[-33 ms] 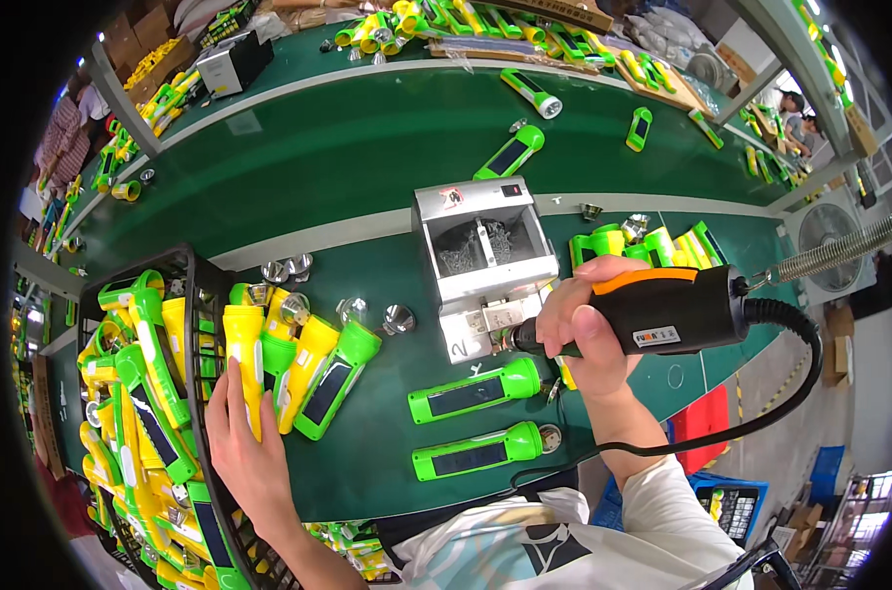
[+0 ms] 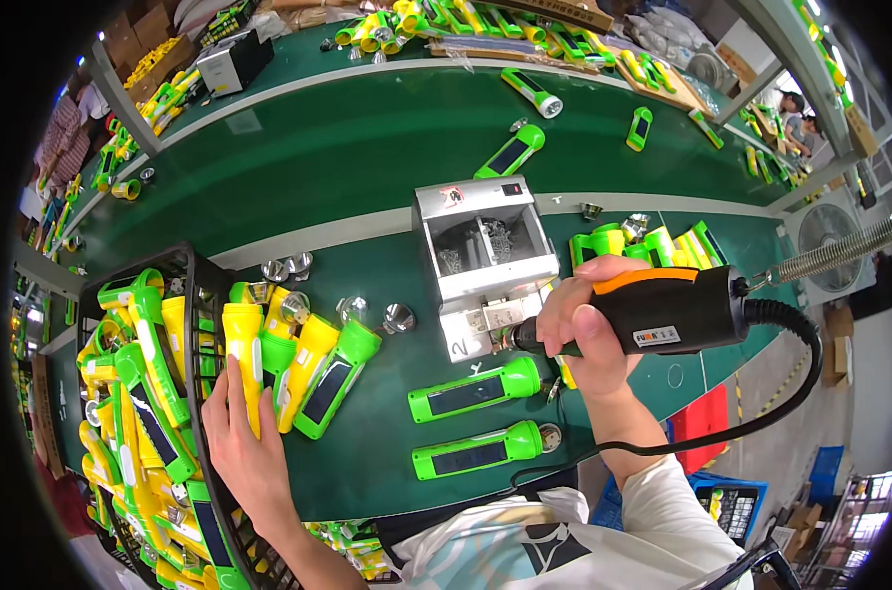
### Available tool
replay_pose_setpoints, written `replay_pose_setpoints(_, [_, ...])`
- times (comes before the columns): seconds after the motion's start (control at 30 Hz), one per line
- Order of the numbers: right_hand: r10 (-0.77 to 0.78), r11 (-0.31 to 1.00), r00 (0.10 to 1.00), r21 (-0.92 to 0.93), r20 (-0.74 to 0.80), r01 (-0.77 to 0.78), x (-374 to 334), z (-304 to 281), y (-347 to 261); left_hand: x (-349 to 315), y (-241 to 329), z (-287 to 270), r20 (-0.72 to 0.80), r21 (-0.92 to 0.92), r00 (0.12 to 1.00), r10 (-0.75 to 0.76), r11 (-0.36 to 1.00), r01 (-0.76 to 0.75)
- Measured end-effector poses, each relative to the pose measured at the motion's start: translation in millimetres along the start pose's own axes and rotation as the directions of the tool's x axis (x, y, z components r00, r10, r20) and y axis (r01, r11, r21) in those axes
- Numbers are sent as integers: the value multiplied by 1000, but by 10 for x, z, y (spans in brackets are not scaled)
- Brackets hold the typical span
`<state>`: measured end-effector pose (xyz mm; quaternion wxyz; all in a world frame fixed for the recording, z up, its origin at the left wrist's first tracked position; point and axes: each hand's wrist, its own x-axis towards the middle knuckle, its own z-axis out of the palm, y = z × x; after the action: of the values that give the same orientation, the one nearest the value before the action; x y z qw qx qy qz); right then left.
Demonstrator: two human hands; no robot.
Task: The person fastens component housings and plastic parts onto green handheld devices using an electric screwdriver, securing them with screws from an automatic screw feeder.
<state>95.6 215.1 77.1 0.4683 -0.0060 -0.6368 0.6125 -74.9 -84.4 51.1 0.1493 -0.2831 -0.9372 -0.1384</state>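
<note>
Green table [image 2: 362,477] space is taken up by loose flashlights [image 2: 474,391] and a silver screw dispenser [image 2: 497,280]. Before it, a black electric screwdriver [image 2: 687,313] is gripped in the right hand [image 2: 594,320], its long axis held nearly crosswise, its bit end pointed left at the dispenser's front. Its body is topped by an orange lever [image 2: 643,279] (a black cord [image 2: 818,349] and a coiled spring [image 2: 844,243] are attached at the rear). Well to the left, a yellow flashlight [image 2: 242,334] is touched by the left hand [image 2: 249,447], its wide head pointed away from the person; whether it is firmly grasped cannot be told
</note>
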Motion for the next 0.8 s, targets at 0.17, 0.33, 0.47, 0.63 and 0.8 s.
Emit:
replay_pose_setpoints(0.17, [-4, 1000, 1000, 11, -9, 4, -30, 12, -10, -20, 2, 64, -53, 36, 997, 51, 998, -49])
replay_pose_setpoints(0.33, [-18, 1000, 1000, -7, -15, 18, -30, -5, -23, -129, 127, -5, -153, -13, 972, 181, 983, -185])
replay_pose_setpoints(0.47, [-16, 1000, 1000, -6, -8, 16, -39, -2, -34, -354, 315, 75, -146, -306, 926, 348, 874, -377])
replay_pose_setpoints(0.63, [-21, 1000, 1000, 0, -5, 21, -46, 0, -37, -393, 656, 318, 19, -566, 879, 476, 730, -382])
replay_pose_setpoints(0.8, [-9, 1000, 1000, 10, 5, 9, -63, -4, -58, -311, 813, 407, 170, -584, 842, 512, 740, -333])
